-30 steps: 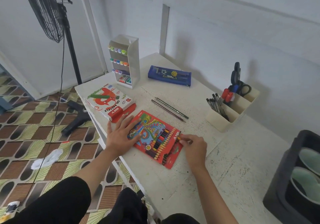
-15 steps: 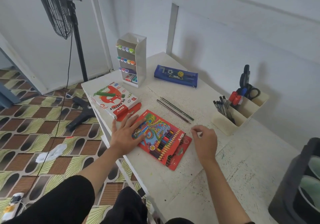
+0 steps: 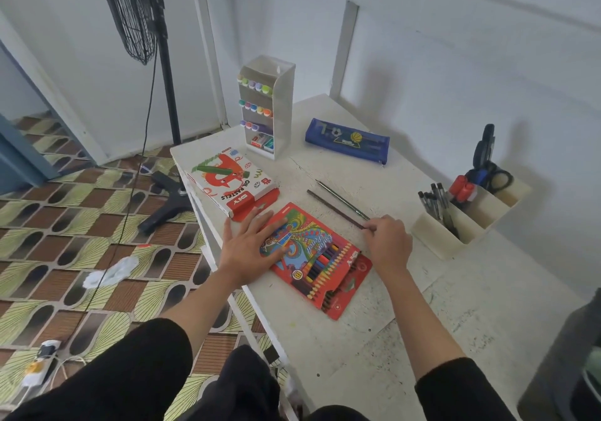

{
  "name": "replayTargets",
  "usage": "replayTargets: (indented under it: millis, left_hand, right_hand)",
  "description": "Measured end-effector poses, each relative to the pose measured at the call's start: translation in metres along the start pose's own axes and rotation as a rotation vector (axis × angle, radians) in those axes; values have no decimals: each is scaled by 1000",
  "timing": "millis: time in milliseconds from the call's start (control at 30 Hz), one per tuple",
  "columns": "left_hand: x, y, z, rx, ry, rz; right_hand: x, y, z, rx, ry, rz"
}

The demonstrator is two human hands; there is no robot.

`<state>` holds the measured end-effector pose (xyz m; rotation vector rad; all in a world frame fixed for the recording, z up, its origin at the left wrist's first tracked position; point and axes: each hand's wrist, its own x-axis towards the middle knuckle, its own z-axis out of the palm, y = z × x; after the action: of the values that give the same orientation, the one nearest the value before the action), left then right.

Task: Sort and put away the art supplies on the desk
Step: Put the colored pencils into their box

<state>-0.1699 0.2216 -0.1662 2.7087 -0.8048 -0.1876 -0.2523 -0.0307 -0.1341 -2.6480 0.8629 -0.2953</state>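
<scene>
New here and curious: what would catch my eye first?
The red colour pencil box in the near middle of the desk, with the left hand lying flat on it. Just beyond it, the right hand pinches the near end of a dark pencil. A marker rack stands at the far left corner.

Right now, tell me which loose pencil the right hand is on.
The dark brown pencil, the one nearer the red pencil box: the right hand pinches its near end. The green pencil lies beside it, on the far side.
</scene>
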Motion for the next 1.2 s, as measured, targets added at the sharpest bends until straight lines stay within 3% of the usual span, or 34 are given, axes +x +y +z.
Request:
replayTargets:
  millis: [267,667,833,1200]
  left_hand:
    - [1,0,2,25,-4,-8]
    - [1,0,3,21,0,-10]
    - [1,-1,3,29,2,-10]
    - [1,0,3,37,-10,-17]
  right_hand:
    - [-45,53,-31,301,41,189]
    - [-100,104,-65,354,-79,431]
    - [-102,106,-69,352,-107,416]
    - [-74,48,-35,412,-149,116]
